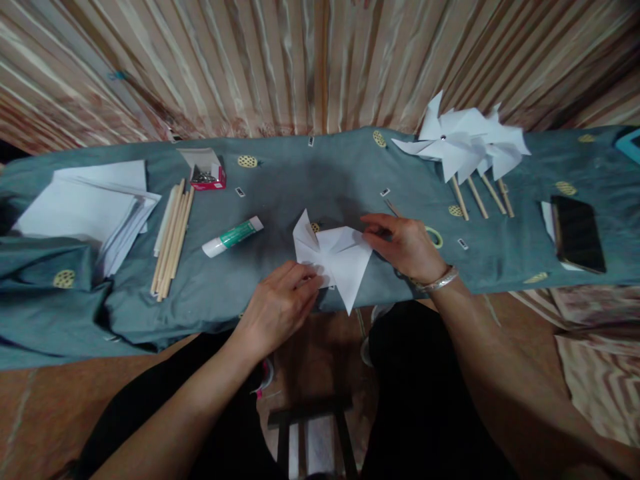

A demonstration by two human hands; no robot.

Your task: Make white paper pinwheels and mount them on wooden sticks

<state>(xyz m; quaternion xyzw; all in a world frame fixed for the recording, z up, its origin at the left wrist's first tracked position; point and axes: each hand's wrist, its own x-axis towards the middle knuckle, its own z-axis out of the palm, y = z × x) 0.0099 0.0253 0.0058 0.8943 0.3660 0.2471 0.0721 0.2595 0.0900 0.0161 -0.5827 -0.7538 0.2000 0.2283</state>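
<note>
On a low bench draped in grey-green cloth [310, 173] printed with small yellow motifs, before a backdrop of striped, pleated satin curtain [280, 60]:

Far left: a loose stack of plain white paper sheets [85, 210], flat and square-cut, its edges fanned.

Beside the stack: a bundle of slim, pale wooden sticks [173, 233], round and smooth, lying side by side.

Behind the sticks: a small red-and-white cardboard box [206, 170], lid up, with dark metal pins inside.

Left of centre: a white glue stick with a green label [233, 237], lying on its side, near the folded paper but apart from it.

Left hand [280, 303]: fingers curled together, pinching the lower left edge of the white folded paper pinwheel blade piece [335, 257].

Centre: that paper piece, crisp and sharply creased into triangular points, rests at the near edge of the bench between the two hands, one tip hanging past the edge.

Right hand [405, 247]: a silver metal bangle [440, 280] at the wrist; thumb and fingertips closed on the paper's upper right corner.

Just right of that hand: a thin yellow-green ring [436, 237], partly hidden.

Right: four finished white paper pinwheels on wooden sticks [465, 147], overlapping.

Far right: a black, glossy rectangular phone [577, 233], face up.
</note>
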